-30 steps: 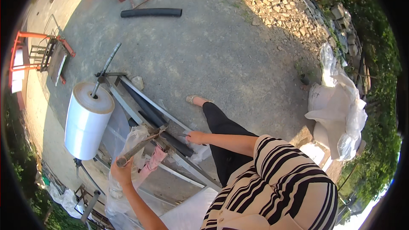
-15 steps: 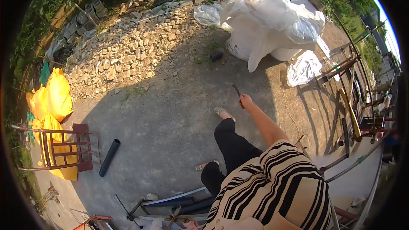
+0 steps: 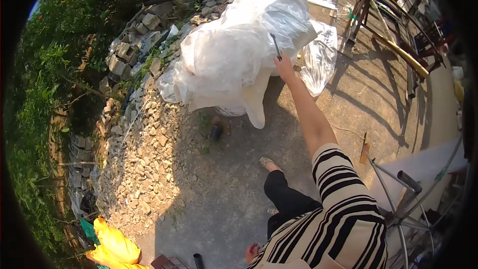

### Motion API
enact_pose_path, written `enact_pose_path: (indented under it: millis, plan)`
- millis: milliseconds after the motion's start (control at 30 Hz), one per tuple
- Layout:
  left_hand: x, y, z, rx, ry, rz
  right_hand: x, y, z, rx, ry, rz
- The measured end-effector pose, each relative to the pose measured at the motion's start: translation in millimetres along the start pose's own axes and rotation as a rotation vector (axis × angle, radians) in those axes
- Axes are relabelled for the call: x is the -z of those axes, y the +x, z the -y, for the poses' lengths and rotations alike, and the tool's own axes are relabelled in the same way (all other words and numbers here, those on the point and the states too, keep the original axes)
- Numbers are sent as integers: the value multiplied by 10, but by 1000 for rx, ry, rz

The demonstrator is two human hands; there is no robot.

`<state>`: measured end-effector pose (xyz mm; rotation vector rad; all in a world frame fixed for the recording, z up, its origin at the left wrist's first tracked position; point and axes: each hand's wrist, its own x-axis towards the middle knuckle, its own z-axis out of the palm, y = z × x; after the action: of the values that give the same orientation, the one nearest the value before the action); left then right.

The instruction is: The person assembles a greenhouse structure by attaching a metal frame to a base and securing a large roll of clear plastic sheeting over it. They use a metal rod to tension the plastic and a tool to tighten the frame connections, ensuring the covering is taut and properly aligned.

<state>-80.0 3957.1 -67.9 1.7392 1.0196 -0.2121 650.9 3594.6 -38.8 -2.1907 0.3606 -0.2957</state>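
Note:
My right hand [image 3: 285, 66], at the end of an outstretched arm, is closed round a slim dark metal hand tool [image 3: 276, 45]. The tool points up and away, its exact kind too small to make out. Behind it in the picture lies a large heap covered in whitish plastic sheeting [image 3: 224, 55]; whether they touch I cannot tell. My left hand [image 3: 252, 252] hangs low beside my striped top, partly hidden, and its fingers do not show clearly.
Broken stones [image 3: 144, 179] cover the ground at left, and a short black pipe [image 3: 216, 132] lies near the heap. Yellow sacks [image 3: 117, 244] sit at lower left. Metal frames [image 3: 366, 12] stand at right, with a silvery plastic sheet [image 3: 318, 60] before them.
My view has turned right and come nearer the covered heap. My right arm has reached further out with the tool, which now appears against the sheeting. My left hand has come into view.

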Motion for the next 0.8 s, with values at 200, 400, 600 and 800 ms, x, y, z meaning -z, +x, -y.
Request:
enact_pose_path:
  millis: [200, 400, 600, 800]
  plan:
    - [-87, 1871, -919, -126, 246, 568, 738, -1431, -150, -129, 83, 117]
    - [-2226, 1964, -3744, -540, 640, 1088, 2073, -4701, -1740, -1073, 235, -216]
    - [-4502, -552, -5177, -1305, 564, 1595, 3857, -6226, -1070, -916, 51, -1652]
    - [-4980, -3111, -4395, -2074, 1134, 1568, 6036, -6801, -175, -125, -346, -2115]
